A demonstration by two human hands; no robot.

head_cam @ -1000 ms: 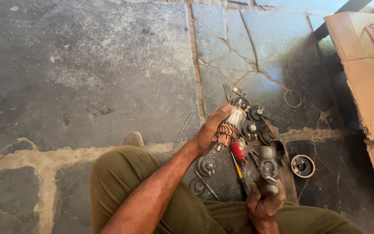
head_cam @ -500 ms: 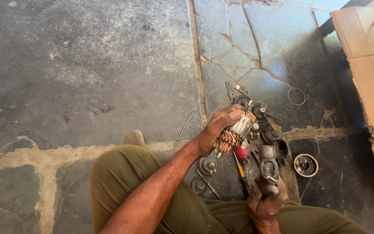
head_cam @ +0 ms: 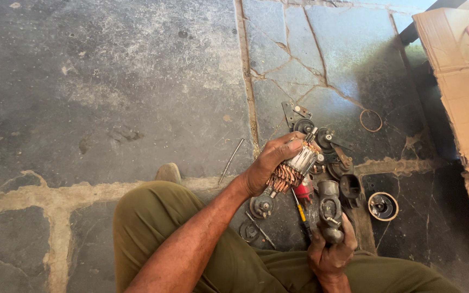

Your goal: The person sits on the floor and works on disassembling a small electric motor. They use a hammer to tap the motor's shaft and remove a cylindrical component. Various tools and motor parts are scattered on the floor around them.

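Shift since earlier: our left hand (head_cam: pixel 270 163) has drawn the motor armature (head_cam: pixel 294 165) slightly nearer to us and tilted it more; our right hand (head_cam: pixel 329 252) stays low on the same housing.
Left hand: we curl our fingers and thumb around the armature's steel core, copper windings showing below our palm and the shaft end pointing up and to the right.
Right hand: we wrap our fingers around the grey metal motor housing (head_cam: pixel 329 209), which stands up from our grip just right of the armature.
Armature's place: we hold it in the air above the cluster of parts, just left of the housing, not touching the floor.
Around us: a red-handled screwdriver (head_cam: pixel 301 201) lies between our hands; round bearing caps (head_cam: pixel 261 205) sit under our left wrist; a dark end cap with a pale rim (head_cam: pixel 382 206) rests to the right; a thin wire ring (head_cam: pixel 371 120) lies farther up; a metal rod (head_cam: pixel 230 160) lies left of our hand.
In the way: small black parts crowd the floor right behind the armature.
Edges: a cardboard box (head_cam: pixel 462 81) closes off the right side; our knee in olive trousers (head_cam: pixel 158 217) fills the near edge.
Open room: the stone floor (head_cam: pixel 109 81) stretches wide to the left.
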